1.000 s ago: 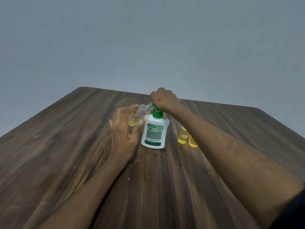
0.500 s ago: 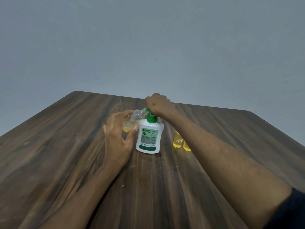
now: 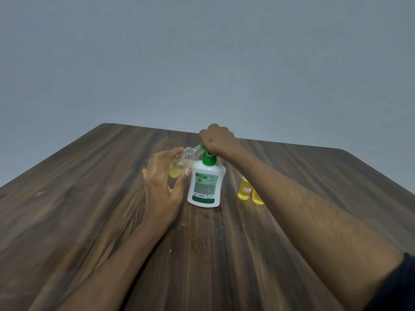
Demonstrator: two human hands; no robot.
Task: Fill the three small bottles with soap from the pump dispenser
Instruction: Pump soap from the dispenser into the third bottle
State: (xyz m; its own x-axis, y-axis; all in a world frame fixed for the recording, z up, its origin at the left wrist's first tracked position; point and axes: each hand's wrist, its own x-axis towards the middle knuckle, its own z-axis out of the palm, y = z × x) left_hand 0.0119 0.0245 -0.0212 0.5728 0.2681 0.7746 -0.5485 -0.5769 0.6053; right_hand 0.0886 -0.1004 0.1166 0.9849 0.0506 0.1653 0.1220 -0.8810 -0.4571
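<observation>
A white pump dispenser [image 3: 205, 184] with a green collar and label stands upright on the wooden table [image 3: 89, 198]. My right hand [image 3: 216, 139] sits curled over its green pump head, hiding most of it. My left hand [image 3: 160, 182] holds a small clear bottle [image 3: 184, 162] tilted, its mouth at the pump nozzle and some yellow soap pooled in its low end. Two small bottles full of yellow soap, one [image 3: 244, 189] with a white label and the other [image 3: 257, 197] partly behind my right forearm, stand to the right of the dispenser.
The table's far edge runs just behind the dispenser, with a plain grey wall beyond. A few small drips and specks mark the wood in front of the dispenser.
Both hands keep the same hold on the bottle and the pump. The whole scene has shifted a little in the view as my head moved.
</observation>
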